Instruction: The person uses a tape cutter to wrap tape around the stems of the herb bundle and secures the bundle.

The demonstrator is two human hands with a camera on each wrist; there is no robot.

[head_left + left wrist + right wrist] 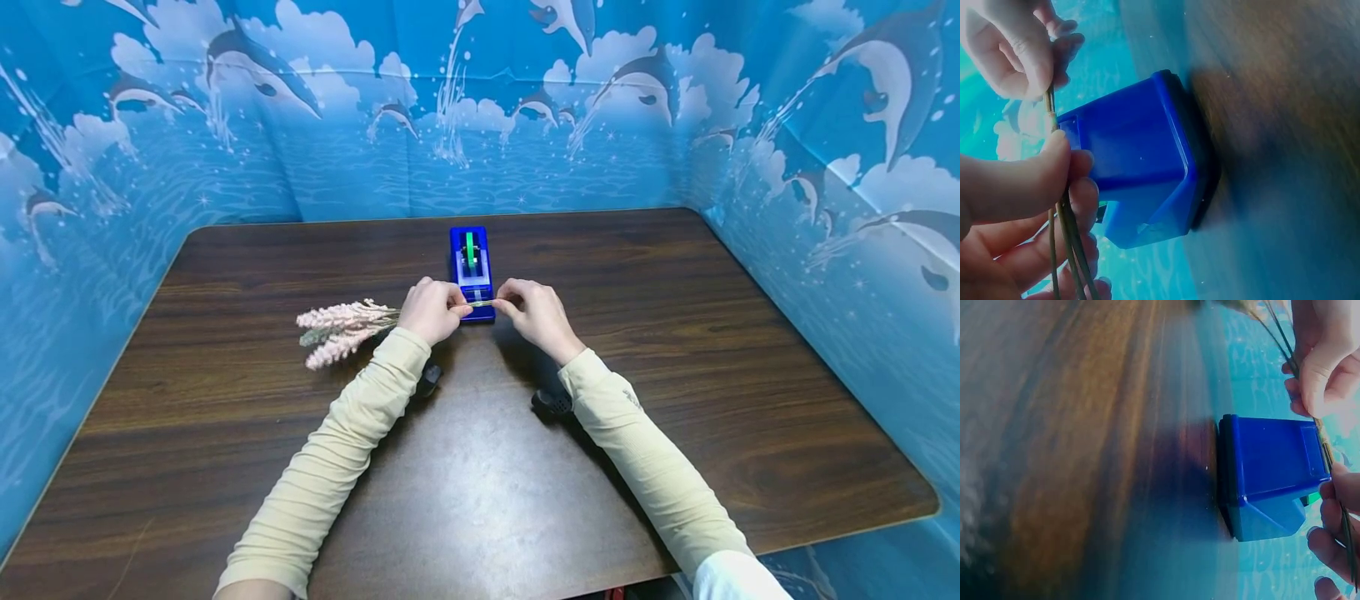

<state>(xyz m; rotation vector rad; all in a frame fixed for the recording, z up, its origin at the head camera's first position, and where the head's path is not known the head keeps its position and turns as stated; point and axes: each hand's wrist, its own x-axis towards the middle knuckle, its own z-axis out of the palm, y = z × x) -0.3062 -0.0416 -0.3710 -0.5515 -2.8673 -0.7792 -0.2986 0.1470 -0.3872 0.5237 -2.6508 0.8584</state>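
Note:
Pink artificial flowers (345,316) lie out to the left of my left hand (431,310), which pinches their thin stems (1072,250) between thumb and fingers. My right hand (536,315) pinches the other end of the stems. A short tan band (1052,120), perhaps tape, shows around the stems between the two hands. Just beneath and beyond that stretch stands a blue tape dispenser (455,254) with a green wheel (470,248). Both wrist views show the dispenser's blue end close beside the fingertips; whether the stems touch it I cannot tell.
A dark brown wooden table (300,258) carries everything. Blue dolphin-print curtains (345,167) close in the back and sides. Black devices show under each wrist, a left one (429,381) and a right one (551,402).

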